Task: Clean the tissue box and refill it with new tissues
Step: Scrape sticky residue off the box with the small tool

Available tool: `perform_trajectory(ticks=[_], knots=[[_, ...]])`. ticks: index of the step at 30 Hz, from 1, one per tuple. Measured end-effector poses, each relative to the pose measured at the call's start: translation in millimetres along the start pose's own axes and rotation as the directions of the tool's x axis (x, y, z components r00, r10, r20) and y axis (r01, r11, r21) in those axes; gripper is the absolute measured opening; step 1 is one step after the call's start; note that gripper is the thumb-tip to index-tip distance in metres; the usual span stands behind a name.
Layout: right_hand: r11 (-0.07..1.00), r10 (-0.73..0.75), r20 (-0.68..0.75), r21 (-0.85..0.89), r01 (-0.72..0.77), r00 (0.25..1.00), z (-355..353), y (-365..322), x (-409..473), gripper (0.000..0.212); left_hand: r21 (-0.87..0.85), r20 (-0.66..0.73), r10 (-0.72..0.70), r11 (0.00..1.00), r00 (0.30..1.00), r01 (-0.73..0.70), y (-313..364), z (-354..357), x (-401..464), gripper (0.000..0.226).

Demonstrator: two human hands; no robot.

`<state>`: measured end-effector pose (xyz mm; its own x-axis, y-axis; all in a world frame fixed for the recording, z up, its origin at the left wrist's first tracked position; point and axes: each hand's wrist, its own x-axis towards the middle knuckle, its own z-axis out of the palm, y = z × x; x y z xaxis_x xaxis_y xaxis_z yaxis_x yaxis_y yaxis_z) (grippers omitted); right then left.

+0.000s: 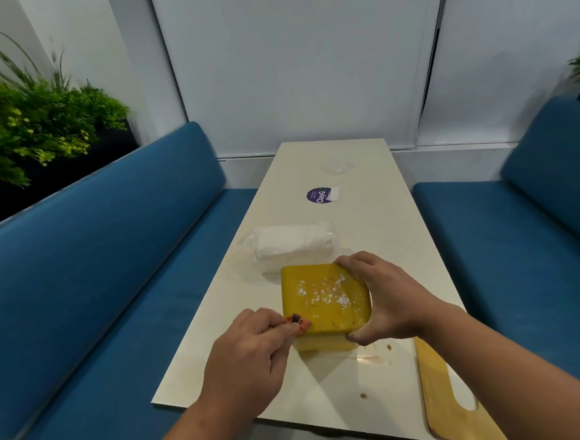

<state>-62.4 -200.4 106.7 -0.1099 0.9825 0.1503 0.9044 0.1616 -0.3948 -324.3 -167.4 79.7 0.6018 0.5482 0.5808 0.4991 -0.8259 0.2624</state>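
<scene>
**Yellow box held on the table**

Right hand [390,298] fingers [348,262] curl round the square yellow tissue box [325,298]; left hand [250,353] fingers pinch a small orange scrap [297,320] at its corner. The clear-wrapped white tissue pack [290,245] lies just behind on the cream table [403,246].

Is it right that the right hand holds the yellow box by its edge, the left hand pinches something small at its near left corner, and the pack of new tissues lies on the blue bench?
Not quite. The head view shows the pack of new tissues lying on the white table, just behind the yellow box, not on the bench. The rest stands: the right hand holds the box's edge, and the left hand pinches something small at its corner.
</scene>
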Motion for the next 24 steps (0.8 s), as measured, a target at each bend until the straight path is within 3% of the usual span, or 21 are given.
perform_trajectory(ticks=[3,8,13,19,24], knots=[[1.000,-0.001,-0.009,0.003,0.001,1.000,1.7,0.7,-0.6,0.114,0.025,-0.008,0.017,1.000,1.000,-0.016,2.9,1.5,-0.4,0.021],[1.000,-0.018,-0.012,0.009,0.018,1.000,4.1,0.6,0.0,0.113,0.089,0.089,0.183,0.978,0.979,-0.191,40.4,18.3,24.6,0.024],[0.999,-0.023,-0.018,0.045,0.024,1.000,1.7,4.9,-2.8,0.112,0.086,0.097,0.205,0.973,0.974,-0.213,38.5,18.5,32.8,0.025],[0.995,-0.024,0.047,0.094,0.020,0.999,4.2,10.2,1.7,0.118,0.116,0.081,0.125,0.984,0.989,-0.134,-6.3,-4.0,13.3,0.026],[0.994,-0.014,0.061,0.110,0.007,0.998,5.8,18.6,4.0,0.122,0.106,0.096,0.181,0.976,0.979,-0.191,-2.8,-0.5,20.3,0.024]])
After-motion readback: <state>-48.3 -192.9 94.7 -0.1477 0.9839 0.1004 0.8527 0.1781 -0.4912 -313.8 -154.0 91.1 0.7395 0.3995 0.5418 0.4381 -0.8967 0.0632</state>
